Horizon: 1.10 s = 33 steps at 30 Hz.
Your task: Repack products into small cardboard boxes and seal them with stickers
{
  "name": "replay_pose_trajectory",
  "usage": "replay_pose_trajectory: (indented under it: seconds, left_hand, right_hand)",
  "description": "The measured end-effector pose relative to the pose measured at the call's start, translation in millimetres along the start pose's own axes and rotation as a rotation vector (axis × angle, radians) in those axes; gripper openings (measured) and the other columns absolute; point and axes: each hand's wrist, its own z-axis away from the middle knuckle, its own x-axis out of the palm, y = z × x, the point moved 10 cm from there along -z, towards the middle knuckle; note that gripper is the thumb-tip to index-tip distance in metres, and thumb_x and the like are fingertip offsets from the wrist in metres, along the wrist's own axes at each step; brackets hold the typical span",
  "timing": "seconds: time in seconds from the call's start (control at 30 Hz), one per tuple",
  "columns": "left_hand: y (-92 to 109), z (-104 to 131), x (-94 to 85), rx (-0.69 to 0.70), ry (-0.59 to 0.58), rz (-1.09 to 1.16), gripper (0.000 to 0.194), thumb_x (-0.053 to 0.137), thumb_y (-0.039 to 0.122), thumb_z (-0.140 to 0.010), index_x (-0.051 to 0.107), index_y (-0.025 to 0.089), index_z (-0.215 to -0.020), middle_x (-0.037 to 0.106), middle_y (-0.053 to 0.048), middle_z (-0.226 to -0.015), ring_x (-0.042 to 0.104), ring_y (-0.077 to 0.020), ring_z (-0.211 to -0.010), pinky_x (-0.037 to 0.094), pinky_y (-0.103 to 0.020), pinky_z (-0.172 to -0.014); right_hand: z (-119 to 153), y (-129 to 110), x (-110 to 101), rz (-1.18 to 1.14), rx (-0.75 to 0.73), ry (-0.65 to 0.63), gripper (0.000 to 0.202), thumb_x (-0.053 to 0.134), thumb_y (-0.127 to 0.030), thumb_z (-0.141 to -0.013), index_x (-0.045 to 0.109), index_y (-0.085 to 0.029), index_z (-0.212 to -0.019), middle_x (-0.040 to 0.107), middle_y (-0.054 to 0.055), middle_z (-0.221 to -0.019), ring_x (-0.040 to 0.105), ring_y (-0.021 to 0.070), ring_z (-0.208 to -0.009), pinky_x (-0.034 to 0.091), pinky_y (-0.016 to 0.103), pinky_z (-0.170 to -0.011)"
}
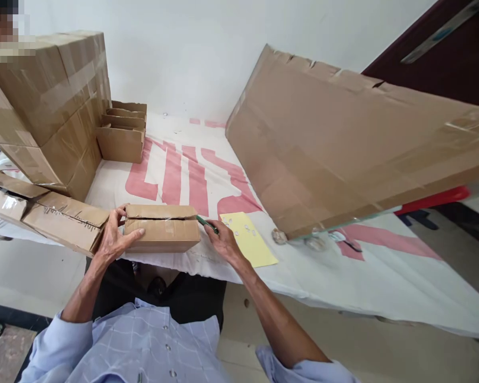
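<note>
A small cardboard box [162, 227] sits at the near edge of the table [343, 276], on a white cloth with large red lettering. The left hand [112, 238] grips its left end, thumb on the top edge and fingers spread along the front face. The right hand [222, 240] rests just right of the box, fingers curled around a green pen [206, 223] whose tip touches the box's right end. A yellow sheet [249, 238] lies beside that hand. Flattened cartons [51, 213] lie to the left, below a stack of taped boxes [51, 106]. Open small boxes [122, 133] stand behind. A large cardboard sheet [343, 143] leans at the right.
</note>
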Motion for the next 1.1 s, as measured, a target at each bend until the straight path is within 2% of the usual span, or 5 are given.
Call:
replay_pose_trajectory:
  seconds: [0.13,0.37,0.7,0.9,1.1]
  left_hand:
    - [3,-2,2.6,-0.011,-0.034,-0.041,0.050,0.083,0.055,-0.079,0.053,0.027,-0.107,0.056,-0.012,-0.166,0.062,-0.0368,-0.145,0.055,-0.053,-0.118]
    - [6,-5,0.4,0.002,-0.065,-0.141,0.069,0.080,0.061,-0.082,0.059,0.034,-0.142,0.055,-0.010,-0.164,0.058,-0.0411,-0.149,0.059,-0.052,-0.110]
    - [14,-7,-0.1,0.069,-0.077,-0.226,0.075,0.077,0.063,-0.088,0.055,0.035,-0.153,0.061,-0.010,-0.155,0.063,-0.0394,-0.141,0.063,-0.050,-0.101]
    - [10,-7,-2.0,0.066,-0.031,-0.116,0.062,0.073,0.062,-0.092,0.061,0.033,-0.144,0.066,-0.010,-0.148,0.066,-0.0386,-0.135,0.062,-0.047,-0.097]
    - [9,-9,-4.0,0.070,0.004,-0.014,0.043,0.072,0.061,-0.093,0.070,0.027,-0.120,0.064,-0.010,-0.147,0.068,-0.0332,-0.131,0.062,-0.046,-0.102]
  right_hand:
    - [3,-5,-19,-0.113,0.016,0.083,0.048,0.055,-0.057,-0.093,0.078,-0.020,-0.111,0.083,0.012,-0.107,0.074,0.0302,-0.099,0.059,0.044,-0.093]
    - [4,-36,-63,-0.184,0.012,0.107,0.046,0.061,-0.057,-0.091,0.082,-0.018,-0.105,0.080,0.008,-0.091,0.073,0.0274,-0.086,0.059,0.038,-0.079]
    - [7,-137,-114,-0.134,-0.420,-0.065,0.021,0.075,-0.042,-0.096,0.086,-0.026,-0.103,0.080,0.005,-0.090,0.073,0.0227,-0.081,0.059,0.035,-0.074]
    - [7,-63,-81,-0.051,-0.182,0.245,0.028,0.068,-0.046,-0.096,0.078,-0.023,-0.109,0.078,0.009,-0.101,0.072,0.0263,-0.090,0.059,0.041,-0.083]
    - [27,6,5,-0.007,-0.074,0.105,0.039,0.059,-0.057,-0.095,0.076,-0.022,-0.102,0.073,0.011,-0.093,0.070,0.0282,-0.084,0.060,0.042,-0.074]
